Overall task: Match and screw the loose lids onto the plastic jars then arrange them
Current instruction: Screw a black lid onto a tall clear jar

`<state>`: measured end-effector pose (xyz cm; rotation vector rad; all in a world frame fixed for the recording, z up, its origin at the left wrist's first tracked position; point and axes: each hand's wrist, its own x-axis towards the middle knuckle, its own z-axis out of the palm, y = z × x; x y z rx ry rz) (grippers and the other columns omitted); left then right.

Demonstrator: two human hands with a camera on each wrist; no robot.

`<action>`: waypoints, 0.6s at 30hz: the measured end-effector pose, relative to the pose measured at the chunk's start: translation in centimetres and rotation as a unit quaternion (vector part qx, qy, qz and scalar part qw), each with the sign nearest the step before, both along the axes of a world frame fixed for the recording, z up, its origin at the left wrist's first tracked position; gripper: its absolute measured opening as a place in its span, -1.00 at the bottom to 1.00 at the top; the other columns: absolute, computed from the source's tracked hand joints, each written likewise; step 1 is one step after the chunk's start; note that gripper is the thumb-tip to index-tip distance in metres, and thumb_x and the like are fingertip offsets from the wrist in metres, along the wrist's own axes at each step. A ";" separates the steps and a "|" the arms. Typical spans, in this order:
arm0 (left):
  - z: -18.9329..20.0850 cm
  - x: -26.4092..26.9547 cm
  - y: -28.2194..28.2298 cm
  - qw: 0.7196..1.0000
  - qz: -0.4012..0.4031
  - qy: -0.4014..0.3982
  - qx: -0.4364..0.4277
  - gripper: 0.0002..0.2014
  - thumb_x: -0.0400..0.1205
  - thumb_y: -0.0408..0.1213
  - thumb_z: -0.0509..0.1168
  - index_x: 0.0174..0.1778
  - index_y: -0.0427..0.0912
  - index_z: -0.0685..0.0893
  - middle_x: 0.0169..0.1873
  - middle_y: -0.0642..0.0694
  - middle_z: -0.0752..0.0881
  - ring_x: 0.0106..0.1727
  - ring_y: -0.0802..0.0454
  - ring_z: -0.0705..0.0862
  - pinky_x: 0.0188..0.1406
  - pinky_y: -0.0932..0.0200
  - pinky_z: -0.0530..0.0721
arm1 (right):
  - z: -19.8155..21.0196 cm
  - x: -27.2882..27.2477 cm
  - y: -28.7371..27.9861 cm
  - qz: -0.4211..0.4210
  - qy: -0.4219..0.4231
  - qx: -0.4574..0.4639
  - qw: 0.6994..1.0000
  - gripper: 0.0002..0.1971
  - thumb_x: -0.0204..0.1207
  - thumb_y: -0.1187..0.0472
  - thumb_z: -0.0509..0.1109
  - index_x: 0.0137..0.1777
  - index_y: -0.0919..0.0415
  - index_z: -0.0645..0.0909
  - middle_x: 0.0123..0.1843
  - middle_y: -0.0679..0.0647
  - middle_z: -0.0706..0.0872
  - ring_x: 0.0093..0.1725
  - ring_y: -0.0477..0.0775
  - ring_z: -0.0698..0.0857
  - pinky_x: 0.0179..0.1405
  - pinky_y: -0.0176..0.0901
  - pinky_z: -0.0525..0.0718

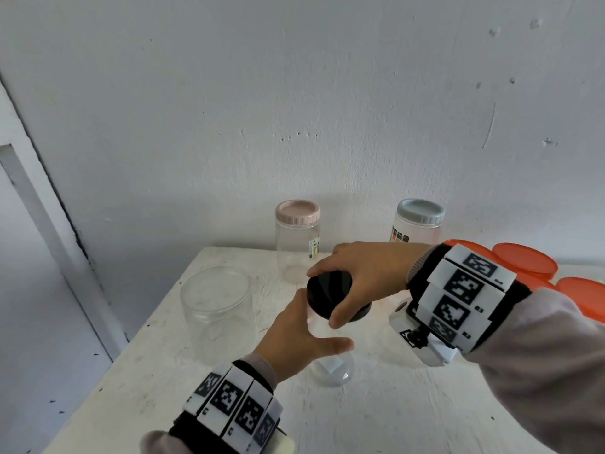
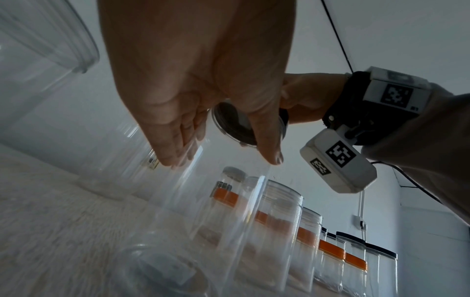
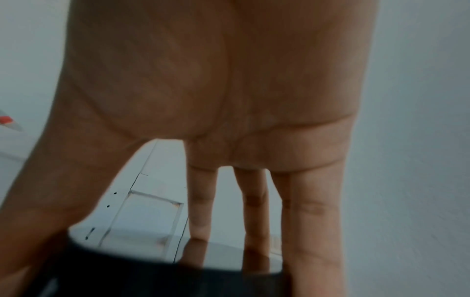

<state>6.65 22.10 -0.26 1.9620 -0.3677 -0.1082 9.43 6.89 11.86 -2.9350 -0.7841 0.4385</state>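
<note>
A black lid [image 1: 329,290] sits on top of a narrow clear jar [image 1: 332,371] that stands on the middle of the white table [image 1: 409,421]. My right hand [image 1: 327,298] reaches in from the right and grips the lid's rim with thumb and fingers. My left hand [image 1: 322,326] holds the jar just under the lid, thumb in front and fingers round the far side. The left wrist view shows the lid [image 2: 236,124] from below, above my left hand [image 2: 223,158] and the jar wall [image 2: 216,211]. In the right wrist view, my fingers [image 3: 312,231] stand around the lid [image 3: 165,277].
A wide clear jar with no lid [image 1: 216,306] stands to the left. A pink-lidded jar [image 1: 297,237] and a grey-lidded jar [image 1: 419,221] stand at the wall. Orange-lidded jars [image 1: 523,260] crowd the right. The table's left edge [image 1: 131,342] is close.
</note>
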 end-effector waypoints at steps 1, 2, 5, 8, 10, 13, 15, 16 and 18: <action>0.0 0.0 0.0 1.000 0.000 0.000 0.000 -0.23 0.32 -0.01 0.61 0.39 0.11 0.36 0.27 0.20 0.58 0.33 0.22 0.53 0.23 0.29 0.43 | -0.1 -0.1 -0.1 0.002 -0.011 0.000 1.000 -0.18 0.26 -0.35 0.49 0.53 -0.30 0.28 -0.07 -0.34 0.30 0.10 -0.19 0.36 -0.13 -0.35 0.34; 0.0 0.0 0.0 1.000 -0.001 0.000 0.001 -0.24 0.32 -0.01 0.61 0.37 0.13 0.36 0.26 0.21 0.58 0.32 0.23 0.53 0.21 0.30 0.43 | -0.2 -0.3 -0.1 0.004 -0.021 -0.001 1.000 -0.18 0.28 -0.36 0.47 0.54 -0.28 0.27 -0.08 -0.34 0.30 0.08 -0.18 0.36 -0.18 -0.38 0.31; 0.0 0.0 0.1 1.000 -0.001 -0.003 0.003 -0.25 0.31 -0.01 0.61 0.34 0.19 0.35 0.24 0.25 0.58 0.31 0.24 0.53 0.21 0.30 0.45 | -0.6 -1.0 -0.4 0.010 -0.046 -0.004 0.999 -0.24 0.35 -0.40 0.37 0.55 -0.26 0.27 0.04 -0.21 0.36 0.07 -0.12 0.39 -0.20 -0.37 0.32; -0.1 0.2 0.1 1.000 -0.005 0.001 0.000 -0.26 0.31 -0.01 0.61 0.33 0.23 0.35 0.23 0.27 0.58 0.30 0.26 0.53 0.17 0.30 0.43 | -1.7 -1.7 -0.5 0.003 -0.073 0.009 0.997 -0.28 0.42 -0.42 0.25 0.56 -0.27 0.22 0.20 -0.07 0.40 0.20 -0.01 0.39 0.05 -0.18 0.44; -0.1 0.3 0.1 1.000 -0.009 0.002 0.004 -0.29 0.31 0.00 0.61 0.27 0.31 0.33 0.21 0.30 0.58 0.28 0.28 0.53 0.11 0.38 0.42 | -2.8 -2.3 -0.7 -0.018 -0.090 0.033 0.995 -0.30 0.46 -0.41 0.20 0.59 -0.29 0.15 0.33 -0.04 0.37 0.30 0.02 0.31 0.23 -0.09 0.42; -0.1 0.3 0.3 1.000 -0.019 -0.012 0.021 -0.28 0.31 0.01 0.60 0.26 0.35 0.32 0.22 0.31 0.58 0.27 0.31 0.55 0.05 0.49 0.43 | -4.7 -3.2 -0.9 -0.045 -0.108 0.084 0.990 -0.33 0.52 -0.34 0.15 0.62 -0.29 0.08 0.48 -0.05 0.26 0.35 0.05 0.23 0.34 -0.09 0.33; 0.4 0.3 0.5 0.998 -0.033 -0.030 0.052 -0.25 0.32 0.02 0.59 0.36 0.24 0.35 0.25 0.28 0.58 0.29 0.28 0.55 0.19 0.37 0.52 | -5.6 -3.8 -0.8 -0.060 -0.115 0.116 0.985 -0.35 0.54 -0.31 0.12 0.62 -0.27 0.06 0.53 -0.08 0.19 0.36 0.07 0.23 0.38 -0.10 0.30; 0.7 0.3 0.7 0.995 -0.041 -0.042 0.075 -0.24 0.33 0.03 0.58 0.40 0.18 0.35 0.26 0.26 0.58 0.29 0.27 0.56 0.25 0.29 0.55 | -5.9 -4.0 -0.8 -0.065 -0.116 0.126 0.983 -0.35 0.55 -0.30 0.12 0.62 -0.27 0.05 0.55 -0.10 0.16 0.36 0.08 0.23 0.38 -0.10 0.29; 1.7 0.3 1.4 0.986 -0.054 -0.080 0.134 -0.25 0.36 0.09 0.54 0.42 0.16 0.35 0.29 0.28 0.55 0.26 0.30 0.54 0.21 0.37 0.53 | -6.4 -4.4 -0.8 -0.078 -0.116 0.140 0.980 -0.35 0.55 -0.29 0.12 0.62 -0.28 0.03 0.56 -0.14 0.11 0.38 0.09 0.23 0.37 -0.10 0.28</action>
